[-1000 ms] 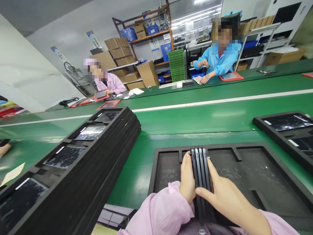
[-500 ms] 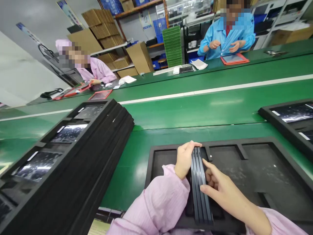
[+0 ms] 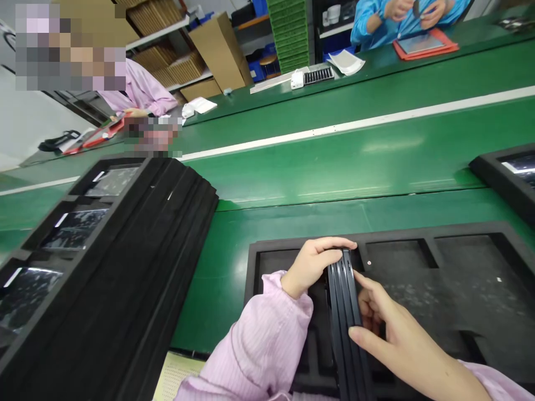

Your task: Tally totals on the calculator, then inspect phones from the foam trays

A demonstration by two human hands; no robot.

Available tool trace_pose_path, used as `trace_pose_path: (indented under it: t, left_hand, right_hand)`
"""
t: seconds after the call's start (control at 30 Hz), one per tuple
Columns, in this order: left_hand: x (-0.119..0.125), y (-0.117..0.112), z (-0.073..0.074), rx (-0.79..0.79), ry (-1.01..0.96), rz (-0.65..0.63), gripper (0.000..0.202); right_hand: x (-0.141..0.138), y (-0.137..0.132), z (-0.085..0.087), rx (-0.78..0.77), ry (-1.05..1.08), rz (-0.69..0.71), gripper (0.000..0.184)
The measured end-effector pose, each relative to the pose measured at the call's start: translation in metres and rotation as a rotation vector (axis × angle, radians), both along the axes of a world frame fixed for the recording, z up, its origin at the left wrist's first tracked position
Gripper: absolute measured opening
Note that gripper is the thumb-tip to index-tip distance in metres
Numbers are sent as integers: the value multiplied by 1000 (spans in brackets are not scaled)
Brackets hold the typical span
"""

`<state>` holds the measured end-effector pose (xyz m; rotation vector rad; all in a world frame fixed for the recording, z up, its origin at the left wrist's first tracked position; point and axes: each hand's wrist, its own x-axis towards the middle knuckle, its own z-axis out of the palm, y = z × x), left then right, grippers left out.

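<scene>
Several slim dark tablets [image 3: 346, 323] stand on edge, pressed side by side, above a black foam tray [image 3: 401, 278]. My left hand [image 3: 313, 262] is closed over their far top corner, its fingers bent across the upper end. On the right side of the stack, my right hand [image 3: 387, 317] has its fingers along the outermost tablet and its thumb on the near edge. Some of the right fingers are curled and partly hidden. The lower ends of the tablets run out of the bottom of the view.
A tall stack of black foam trays [image 3: 125, 262] with glossy screens in its top pockets stands on the left. Another tray [image 3: 501, 178] lies at the right edge. Across the green bench [image 3: 317, 172], two co-workers handle tablets. A yellow printed sheet [image 3: 178, 376] lies at lower left.
The view has tilted down and shifted. My left fingers now reach further over the top of the tablets, and the stack is lower in view. My right hand keeps its place beside it.
</scene>
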<state>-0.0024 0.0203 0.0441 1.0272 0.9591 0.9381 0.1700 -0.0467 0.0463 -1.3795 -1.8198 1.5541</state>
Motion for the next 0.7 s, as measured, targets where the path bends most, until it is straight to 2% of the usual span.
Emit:
trace_pose_path:
  t: [0.27,0.53,0.6,0.7]
  left_hand:
    - [-5,1,-1,153,138,-156,30]
    - [-2,-3,-4,276,181,-144,33]
    - [-1,-4,-5,297,185,-135,34]
    - [0,-5,-6,327,182,-119,33]
  right_hand:
    - [1,3,2,32,2,-14,65]
    - [6,5,3,46,35,-57,55]
    - [7,1,0,148,-12,-46,52]
    - [9,-10,-6,425,-92,-6,48]
